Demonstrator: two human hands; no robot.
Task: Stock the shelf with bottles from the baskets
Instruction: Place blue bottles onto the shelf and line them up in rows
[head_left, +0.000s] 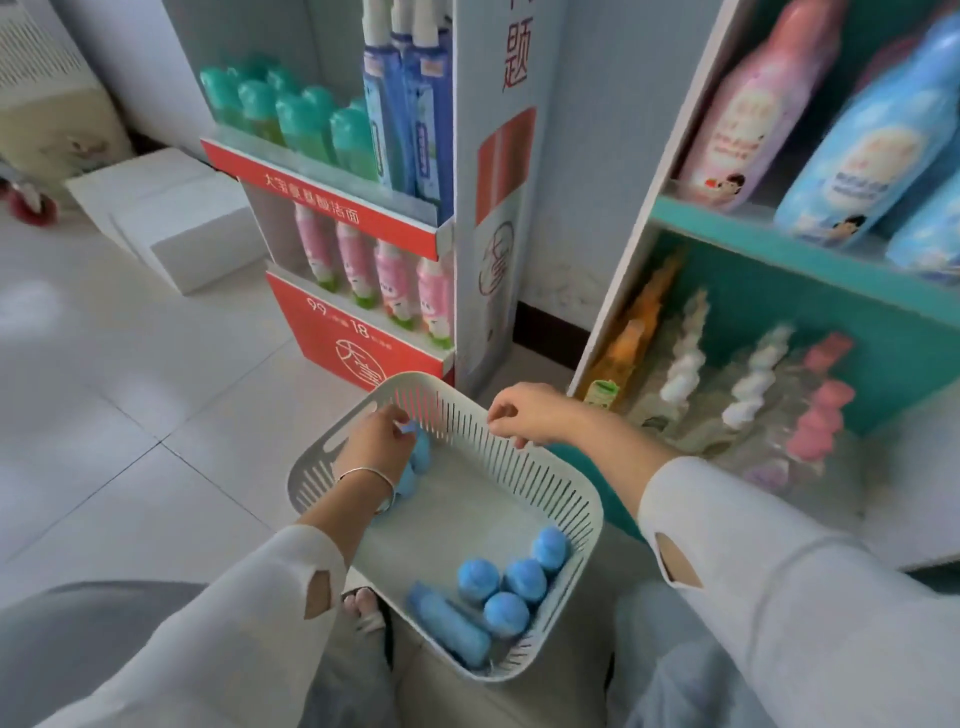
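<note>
now i'm on the picking step: my left hand (376, 441) curls its fingers round a blue bottle (418, 457) in the far left corner of the basket (519, 467), and my right hand (524, 415) hooks its fingers over the basket's far rim, steadying it. the other bottles (498, 592) sit in the basket's near corner. next, i judge, the bottle must lift clear of the basket wall and go to the teal shelf (779, 249) right of the basket

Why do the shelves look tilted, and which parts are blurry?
Head view: the wide-angle lens leans the teal shelf outward; the large bottles top right are blurred; the basket and the left hand gripping a blue bottle look sharper; light is soft.
</note>
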